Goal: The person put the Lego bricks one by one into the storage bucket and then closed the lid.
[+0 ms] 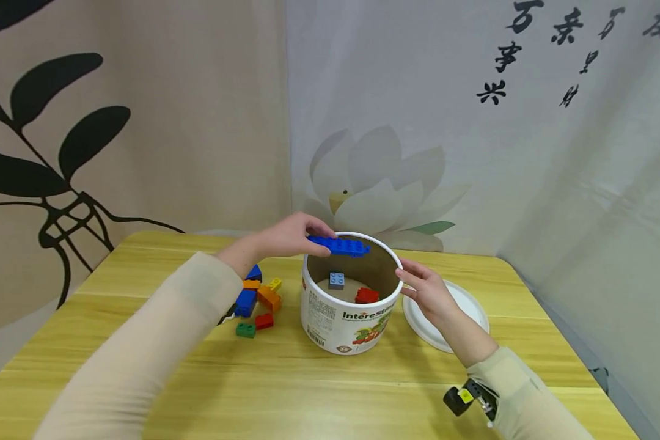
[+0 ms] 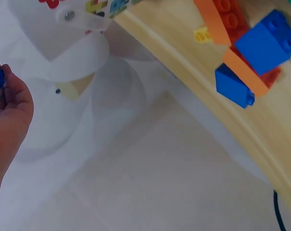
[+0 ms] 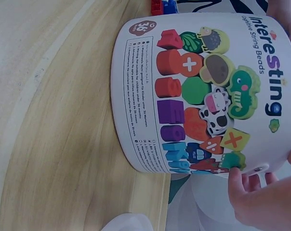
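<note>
Over the mouth of a white printed bucket (image 1: 330, 318), my left hand (image 1: 294, 235) pinches a long blue toy brick (image 1: 343, 246) between thumb and fingers. My right hand (image 1: 426, 287) grips the bucket's right rim, thumb on the edge and fingers against the outer wall. In the right wrist view those fingers (image 3: 237, 190) lie on the printed side by the handle joint. Inside the bucket sit a light blue brick (image 1: 337, 280) and a red brick (image 1: 367, 296). The left wrist view catches only part of the left hand (image 2: 13, 103) and the blue brick at its edge.
Left of the bucket lies a loose pile of bricks: blue (image 1: 245, 302), orange (image 1: 269, 297), yellow (image 1: 275, 284), red (image 1: 264, 321) and green (image 1: 245, 330). A round white lid (image 1: 467, 305) rests on the wooden table (image 1: 286, 397) at right. A printed curtain (image 1: 225, 122) hangs behind.
</note>
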Available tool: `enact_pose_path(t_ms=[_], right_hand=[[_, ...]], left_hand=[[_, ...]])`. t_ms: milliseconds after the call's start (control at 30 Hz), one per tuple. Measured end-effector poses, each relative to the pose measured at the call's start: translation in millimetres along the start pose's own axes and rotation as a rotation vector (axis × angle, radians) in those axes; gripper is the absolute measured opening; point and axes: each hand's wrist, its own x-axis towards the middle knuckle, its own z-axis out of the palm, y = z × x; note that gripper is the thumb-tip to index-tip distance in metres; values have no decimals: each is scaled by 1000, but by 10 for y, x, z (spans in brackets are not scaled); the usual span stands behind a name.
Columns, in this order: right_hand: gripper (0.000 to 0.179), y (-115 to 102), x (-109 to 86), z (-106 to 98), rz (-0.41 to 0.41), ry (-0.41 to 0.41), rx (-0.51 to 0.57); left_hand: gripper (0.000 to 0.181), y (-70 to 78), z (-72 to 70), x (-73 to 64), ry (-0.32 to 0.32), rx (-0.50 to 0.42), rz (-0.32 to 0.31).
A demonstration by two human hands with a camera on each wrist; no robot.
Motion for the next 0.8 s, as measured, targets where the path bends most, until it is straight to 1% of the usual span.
enact_pose_path(t_ms=[200, 333, 433, 533, 667, 800], right_hand=[[53, 11, 5, 13, 12, 1, 4], [52, 17, 4, 10, 11, 3, 6], [51, 14, -1, 0, 6, 2, 1], [51, 19, 0, -3, 4, -4, -4], [52, 17, 1, -1, 4, -7, -7], [52, -1, -6, -7, 1, -10, -11]], left_hand=[[35, 33, 109, 41, -25, 14, 31], [35, 53, 183, 69, -43, 14, 35], [35, 50, 240, 95, -50, 21, 38], [35, 25, 271, 96, -49, 4, 44], [34, -15, 232, 48, 8, -18, 66], [32, -99, 120, -53, 103, -34, 57]])
